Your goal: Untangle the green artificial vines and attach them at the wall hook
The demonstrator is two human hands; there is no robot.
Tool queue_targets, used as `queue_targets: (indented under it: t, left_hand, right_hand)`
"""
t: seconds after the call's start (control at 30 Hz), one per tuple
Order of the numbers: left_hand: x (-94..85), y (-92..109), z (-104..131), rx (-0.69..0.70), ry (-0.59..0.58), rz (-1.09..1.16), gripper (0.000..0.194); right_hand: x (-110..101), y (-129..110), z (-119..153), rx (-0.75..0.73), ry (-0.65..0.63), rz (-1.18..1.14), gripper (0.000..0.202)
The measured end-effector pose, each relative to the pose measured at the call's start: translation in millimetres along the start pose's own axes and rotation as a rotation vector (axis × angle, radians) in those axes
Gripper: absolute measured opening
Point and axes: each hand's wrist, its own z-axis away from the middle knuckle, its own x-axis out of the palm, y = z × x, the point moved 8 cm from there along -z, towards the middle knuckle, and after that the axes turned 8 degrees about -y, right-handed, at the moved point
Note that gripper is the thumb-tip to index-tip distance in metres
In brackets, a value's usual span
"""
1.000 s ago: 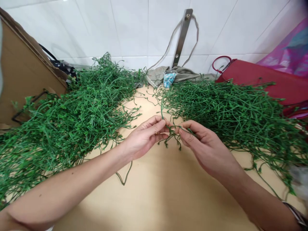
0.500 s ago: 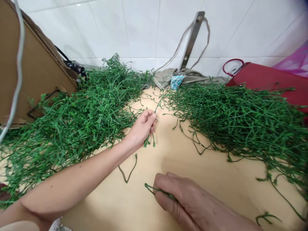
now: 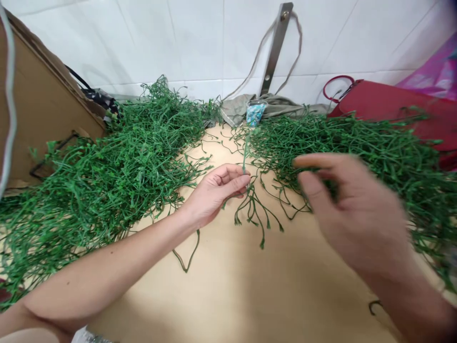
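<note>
My left hand [image 3: 224, 188] pinches a green artificial plant stem [image 3: 246, 147] between thumb and fingers, over the middle of the table. The stem points up toward the wall, and several thin green branches [image 3: 253, 212] spread out below the fingers. My right hand [image 3: 357, 214] is raised in front of the right-hand pile of green stems [image 3: 385, 143], its thumb and forefinger apart. Motion blurs this hand, and its other fingers are partly hidden; I see nothing held in it. One loose bent stem [image 3: 186, 267] lies on the table below my left forearm.
A large heap of green stems [image 3: 117, 176] covers the table's left side beside a cardboard box [image 3: 39, 95]. Against the tiled wall stand a clear cup with blue and white bits [image 3: 255, 113], a grey cloth [image 3: 235, 109] and a metal bracket [image 3: 276, 47]. A red bag [image 3: 389, 102] lies at right.
My right hand has risen from the near table up and right to the right pile, and the stem it held no longer shows. The left hand's stem has shifted right, with more branches showing below.
</note>
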Motion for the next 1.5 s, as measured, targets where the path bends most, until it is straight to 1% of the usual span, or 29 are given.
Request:
queue_targets:
  t: [0.03, 0.07, 0.13, 0.17, 0.27, 0.33, 0.43, 0.53, 0.6, 0.67, 0.73, 0.8, 0.87, 0.97, 1.07, 1.13, 1.17, 1.23, 1.3, 1.37, 1.43, 1.5]
  left_hand:
    - [0.2, 2, 0, 0.018, 0.004, -0.025, 0.025]
    - [0.4, 3, 1, 0.036, 0.007, -0.054, 0.025]
    - [1.2, 6, 2, 0.065, 0.003, -0.108, 0.026]
    - [2.1, 6, 2, 0.072, -0.008, -0.126, 0.026]
    - [6.5, 4, 2, 0.076, -0.066, -0.144, 0.026]
    - [8.8, 4, 3, 0.075, -0.098, -0.159, 0.025]
    - [10.2, 3, 3, 0.067, -0.125, -0.183, 0.025]
    - [7.9, 1, 3, 0.064, -0.104, -0.182, 0.027]
    - [6.5, 0, 3, 0.073, -0.085, -0.159, 0.026]
    - [8.5, -2, 4, 0.068, -0.102, -0.136, 0.027]
    - [12.9, -3, 5, 0.054, -0.146, -0.124, 0.027]
    - [15.3, -2, 7, 0.048, -0.168, -0.114, 0.027]
    - [14.6, -1, 7, 0.043, -0.158, -0.091, 0.027]
    - [9.4, -4, 5, 0.009, -0.095, -0.03, 0.028]
    - [10.5, -9, 5, -0.024, -0.089, -0.001, 0.031]
    - [17.7, -4, 8, 0.009, -0.13, -0.033, 0.033]
    - [23.0, 1, 11, 0.039, -0.158, -0.059, 0.032]
    - [34.3, 17, 19, 0.11, -0.213, -0.124, 0.03]
    - [41.2, 29, 26, 0.148, -0.235, -0.2, 0.024]
    - [37.6, 34, 25, 0.172, -0.192, -0.196, 0.025]
    - [22.7, 32, 19, 0.189, -0.077, -0.116, 0.028]
    - [5.5, 24, 11, 0.178, 0.036, -0.037, 0.03]
  right_hand:
    - [20, -9, -5, 0.002, -0.085, -0.06, 0.026]
    - [37, -12, -5, 0.024, -0.165, -0.126, 0.025]
    - [62, -8, 3, 0.066, -0.291, -0.282, 0.024]
    - [69, -2, 7, 0.092, -0.32, -0.35, 0.022]
    - [77, 11, 14, 0.148, -0.341, -0.495, 0.018]
    - [78, 13, 14, 0.153, -0.325, -0.541, 0.019]
    - [77, 11, 12, 0.126, -0.244, -0.531, 0.019]
    - [72, 9, 11, 0.11, -0.165, -0.472, 0.014]
    - [68, 10, 11, 0.121, -0.145, -0.473, 0.011]
    - [67, 14, 10, 0.159, -0.16, -0.512, 0.011]
    - [68, 19, 9, 0.189, -0.181, -0.562, 0.012]
    - [68, 21, 8, 0.188, -0.216, -0.577, 0.015]
    - [67, 20, 7, 0.156, -0.246, -0.528, 0.018]
    - [64, 13, 5, 0.076, -0.292, -0.398, 0.015]
    - [61, 10, 2, -0.01, -0.292, -0.265, 0.014]
    - [57, 17, 0, -0.031, -0.241, -0.177, 0.013]
    - [54, 23, -1, -0.011, -0.205, -0.146, 0.012]
    - [47, 39, -3, 0.083, -0.125, -0.125, 0.011]
    - [39, 47, -3, 0.168, -0.05, -0.14, 0.01]
    - [37, 40, -4, 0.161, -0.046, -0.199, 0.008]
    - [44, 28, -5, 0.111, -0.108, -0.311, 0.008]
    - [55, 25, -4, 0.114, -0.182, -0.459, 0.009]
